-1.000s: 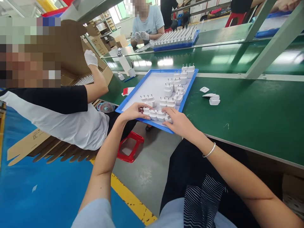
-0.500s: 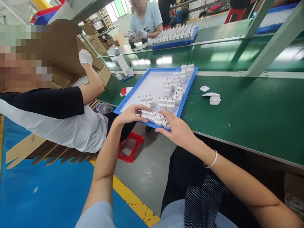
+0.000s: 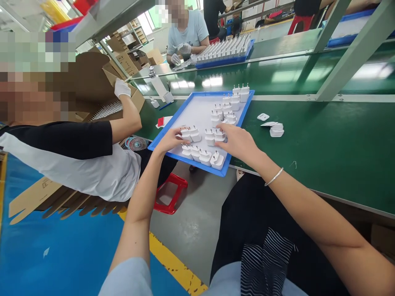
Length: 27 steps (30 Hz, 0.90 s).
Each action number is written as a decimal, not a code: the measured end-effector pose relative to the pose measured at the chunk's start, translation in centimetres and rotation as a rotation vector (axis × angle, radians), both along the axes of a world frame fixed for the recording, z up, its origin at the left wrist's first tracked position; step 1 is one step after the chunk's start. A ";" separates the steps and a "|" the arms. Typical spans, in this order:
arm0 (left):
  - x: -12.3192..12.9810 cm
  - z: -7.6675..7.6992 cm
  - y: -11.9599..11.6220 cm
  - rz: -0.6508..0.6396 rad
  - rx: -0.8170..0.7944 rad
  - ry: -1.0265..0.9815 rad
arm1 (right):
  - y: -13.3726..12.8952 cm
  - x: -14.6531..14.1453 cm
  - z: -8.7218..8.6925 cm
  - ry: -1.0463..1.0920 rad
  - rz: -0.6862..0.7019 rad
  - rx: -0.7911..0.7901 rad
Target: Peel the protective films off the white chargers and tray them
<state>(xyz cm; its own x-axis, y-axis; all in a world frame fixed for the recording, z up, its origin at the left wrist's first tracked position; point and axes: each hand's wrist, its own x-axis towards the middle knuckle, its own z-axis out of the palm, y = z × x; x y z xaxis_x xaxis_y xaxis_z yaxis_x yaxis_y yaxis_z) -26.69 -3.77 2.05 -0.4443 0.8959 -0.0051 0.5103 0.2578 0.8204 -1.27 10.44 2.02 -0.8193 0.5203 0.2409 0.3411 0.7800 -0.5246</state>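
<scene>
Your blue-rimmed tray [image 3: 182, 107] holds white plug adapters [image 3: 217, 160], 4 of them lined along its near edge, prongs up. Your left hand [image 3: 170, 141] and right hand [image 3: 237, 141] have fingers curved against adapters farther in; whether either grips firmly, you cannot tell.

Center: smooth white plastic plugs [image 3: 217, 160] with metal pins, blue plastic tray [image 3: 224, 170]. Right: glossy green tabletop [image 3: 308, 135]. Lower left: matt brown cardboard [image 3: 33, 197].
</scene>
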 end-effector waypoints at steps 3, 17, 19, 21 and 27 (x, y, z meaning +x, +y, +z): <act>0.5 -0.4 0.9 -0.049 -0.019 -0.040 | -0.1 -1.2 0.0 -0.022 0.011 0.000; 1.6 -0.2 1.8 -0.141 -0.052 -0.071 | 0.3 -1.2 -0.6 0.052 0.050 -0.130; 1.6 0.2 1.5 -0.176 -0.075 -0.088 | 0.0 -0.6 -0.4 0.060 0.084 -0.159; 1.7 1.0 1.3 -0.222 -0.100 -0.113 | -0.5 -0.1 -0.2 0.066 0.101 -0.186; 2.0 3.1 1.9 -0.368 -0.207 -0.163 | -1.0 1.3 0.4 0.062 0.154 -0.299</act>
